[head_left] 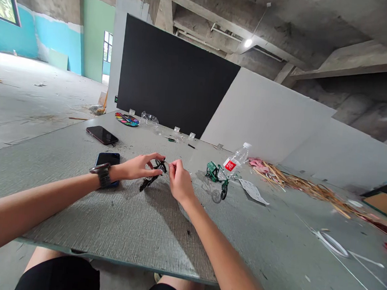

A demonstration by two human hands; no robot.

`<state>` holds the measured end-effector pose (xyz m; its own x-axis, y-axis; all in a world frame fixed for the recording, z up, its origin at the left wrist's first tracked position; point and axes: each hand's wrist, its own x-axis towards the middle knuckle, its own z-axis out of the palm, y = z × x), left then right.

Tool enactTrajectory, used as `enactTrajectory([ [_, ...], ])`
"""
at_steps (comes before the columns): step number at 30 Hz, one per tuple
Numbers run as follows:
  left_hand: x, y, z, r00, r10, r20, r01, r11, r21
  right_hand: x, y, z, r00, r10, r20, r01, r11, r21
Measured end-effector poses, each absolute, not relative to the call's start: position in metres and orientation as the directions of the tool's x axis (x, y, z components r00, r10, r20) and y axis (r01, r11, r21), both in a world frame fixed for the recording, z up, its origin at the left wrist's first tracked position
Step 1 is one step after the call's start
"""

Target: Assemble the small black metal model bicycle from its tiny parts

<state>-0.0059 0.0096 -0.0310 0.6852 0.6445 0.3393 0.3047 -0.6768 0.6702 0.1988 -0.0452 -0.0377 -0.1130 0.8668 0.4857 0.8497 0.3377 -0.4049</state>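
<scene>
A small black wheeled model (149,180) stands tilted on the grey table, its spoked wheel at the top between my hands. My left hand (140,167) grips this model, thumb on the near side and fingers over the wheel. Close by on the right, my right hand (179,179) is closed in a pinch at the wheel's edge, on something thin and too small to name. A green model tricycle (215,173) stands to the right, beside a clear bottle (237,159) with a red and white label.
Two phones (102,135) (108,158) lie at the left on the table (108,227). A paint palette (126,119) and clear plastic are at the back. Right are a paper sheet (253,191), thin wooden strips (309,188) and a white ring (333,244).
</scene>
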Motion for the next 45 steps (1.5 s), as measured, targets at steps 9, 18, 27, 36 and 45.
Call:
enactTrajectory([
  [9,-0.005,0.007,-0.029,0.676,0.657,0.333,0.305,-0.662,0.685,0.205,-0.043,-0.037,-0.237,0.828,0.509,0.927,0.350,-0.138],
  [18,-0.004,0.004,-0.027,0.669,0.660,0.341,0.300,-0.660,0.689,0.199,-0.034,-0.037,-0.043,0.960,0.276,0.574,0.250,-0.779],
  [27,-0.006,0.009,-0.030,0.660,0.670,0.341,0.310,-0.655,0.689,0.206,-0.041,-0.034,-0.286,0.839,0.463,0.944,0.330,-0.016],
  [36,-0.006,0.007,-0.029,0.649,0.676,0.349,0.320,-0.658,0.681,0.202,-0.032,-0.040,-0.180,0.877,0.446,0.824,0.382,-0.419],
  [45,-0.006,0.008,-0.028,0.652,0.669,0.357,0.321,-0.671,0.668,0.194,-0.032,-0.044,-0.015,0.926,0.377,0.592,0.312,-0.743],
])
